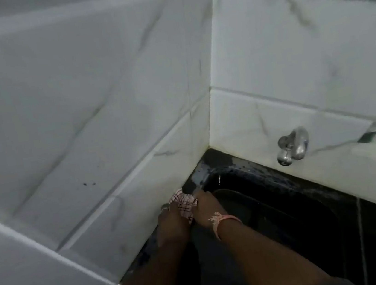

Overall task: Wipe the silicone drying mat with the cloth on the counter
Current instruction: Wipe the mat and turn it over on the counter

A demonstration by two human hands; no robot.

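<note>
White marble-look tiles [80, 104] fill the upper left of the frame. Low in the centre, the left hand [169, 224] and the right hand [204, 208] both grip the checked cloth [183, 203], fingers curled into its bunched folds beside the wall. The cloth looks soft, light and limp, probably best held wadded in the palm. The mat cannot be told for sure; a dark sheet [251, 206] just right of the hands may be it. Further right, a metal tap [292, 145] juts from the wall.
</note>
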